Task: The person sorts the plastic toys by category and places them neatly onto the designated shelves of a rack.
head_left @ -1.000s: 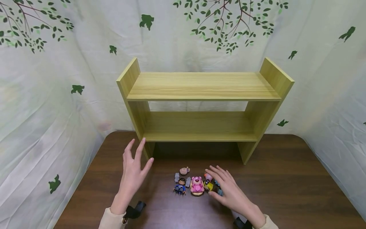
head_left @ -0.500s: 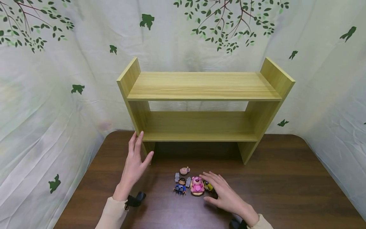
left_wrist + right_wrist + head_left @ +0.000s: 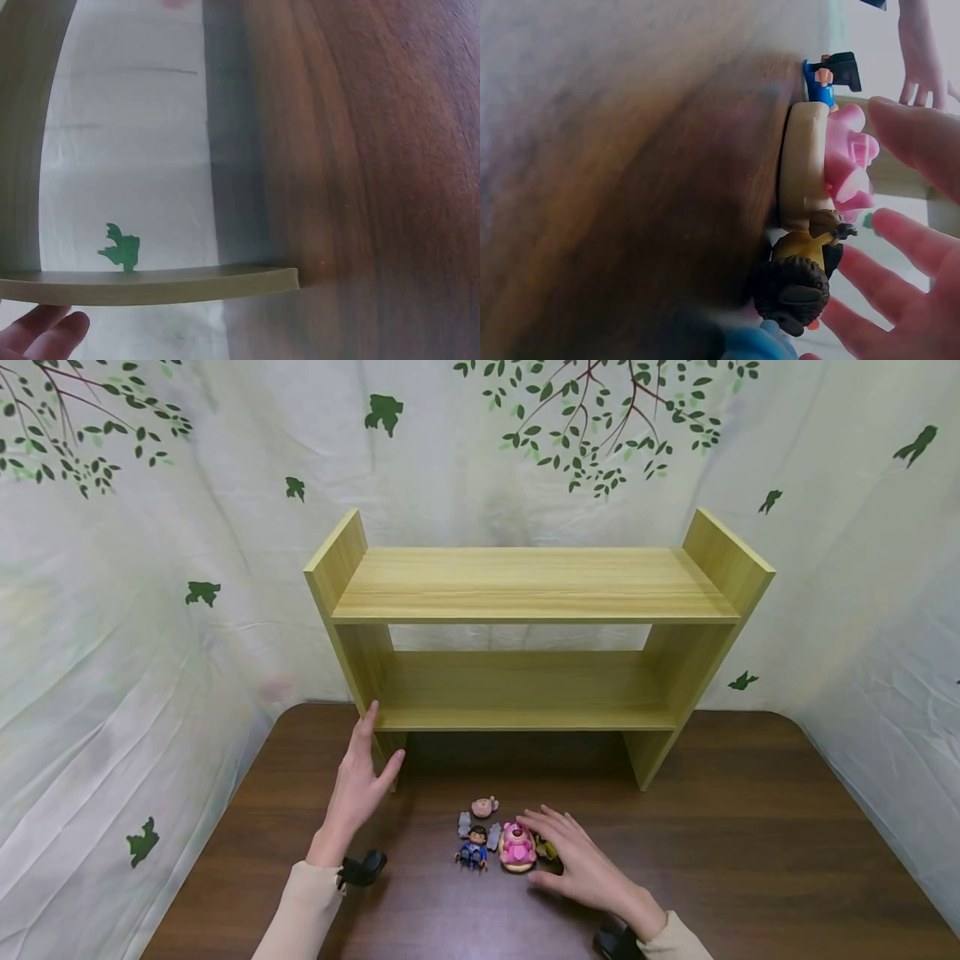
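Observation:
My right hand (image 3: 581,864) hovers with spread fingers beside a pink bear figurine (image 3: 517,847), thumb on the near side. In the right wrist view the bear sits on a cream base (image 3: 804,165), and a dark-haired yellow figure (image 3: 791,289) stands against it. A blue toy (image 3: 757,345) shows at the bottom there; the hand hides it from the head view. My left hand (image 3: 356,789) is raised at the shelf's left side panel, index finger and thumb extended. In the left wrist view its fingertips (image 3: 71,326) lie right at that panel (image 3: 165,289).
A two-tier wooden shelf (image 3: 535,585) stands at the back of the brown table (image 3: 765,827). Left of the bear are a doll in blue (image 3: 473,852), small grey pieces (image 3: 464,824) and a pale pink toy (image 3: 484,807). Leaf-printed cloth (image 3: 225,510) hangs behind.
My right hand has moved left toward the bear, covering toys that showed beside it. My left hand has shifted slightly up and right to the shelf's side panel. The toys left of the bear stay put.

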The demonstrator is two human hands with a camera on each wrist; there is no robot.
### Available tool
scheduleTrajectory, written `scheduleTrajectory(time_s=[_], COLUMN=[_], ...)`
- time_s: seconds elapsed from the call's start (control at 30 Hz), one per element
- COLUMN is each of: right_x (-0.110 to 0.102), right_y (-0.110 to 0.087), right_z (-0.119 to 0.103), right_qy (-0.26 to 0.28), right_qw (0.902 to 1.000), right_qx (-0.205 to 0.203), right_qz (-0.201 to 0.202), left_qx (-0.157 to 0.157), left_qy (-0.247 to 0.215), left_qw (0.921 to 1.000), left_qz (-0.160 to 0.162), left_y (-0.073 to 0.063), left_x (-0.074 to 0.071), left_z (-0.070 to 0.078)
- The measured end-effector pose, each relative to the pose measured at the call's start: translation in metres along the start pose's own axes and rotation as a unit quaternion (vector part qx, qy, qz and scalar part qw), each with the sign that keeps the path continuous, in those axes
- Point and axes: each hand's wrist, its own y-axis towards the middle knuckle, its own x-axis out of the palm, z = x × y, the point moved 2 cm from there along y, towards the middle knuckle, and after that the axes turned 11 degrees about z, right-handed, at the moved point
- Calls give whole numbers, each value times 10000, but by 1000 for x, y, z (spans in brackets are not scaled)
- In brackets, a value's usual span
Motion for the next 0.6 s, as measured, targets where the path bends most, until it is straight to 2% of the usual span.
scheduleTrajectory(time_s=[0.3,0.6], right_x=[3,6], right_y=[5,9], right_z=[4,5], right_qy=[83,-79], right_qw=[9996,9997], right_qx=[268,236], right_qz=[-47,-11], left_qx=[265,443], left_qy=[-14,-134], left_qw=[9990,9969], left_qz=[372,635], left_y=[0,-2], left_x=[0,4], left_z=[-9,-20])
